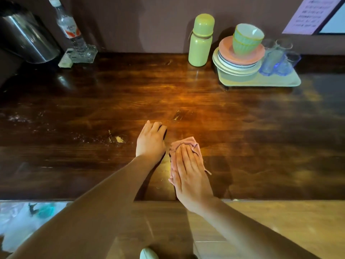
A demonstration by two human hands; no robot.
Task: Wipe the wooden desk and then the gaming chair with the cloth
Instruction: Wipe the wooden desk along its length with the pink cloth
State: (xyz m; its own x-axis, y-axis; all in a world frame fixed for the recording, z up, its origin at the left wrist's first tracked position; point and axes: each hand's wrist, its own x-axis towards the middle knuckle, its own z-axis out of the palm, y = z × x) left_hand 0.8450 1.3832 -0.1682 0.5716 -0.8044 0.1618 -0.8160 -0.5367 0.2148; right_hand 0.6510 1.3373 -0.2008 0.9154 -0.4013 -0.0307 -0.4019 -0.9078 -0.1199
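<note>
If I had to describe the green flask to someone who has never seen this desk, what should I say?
Look along the back of the wooden desk, by the wall, right of the middle. Just left of the tray of stacked plates stands the flask, upright. It is the only tall, opaque pale-green thing; the bottle far left is clear.

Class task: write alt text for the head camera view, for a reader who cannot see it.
A person's right hand presses a pink cloth flat on a dark wooden desk, with the left hand resting on the desk beside it. At the back stand a green flask, a tray of stacked plates, bowls and glasses, and a water bottle.
</note>
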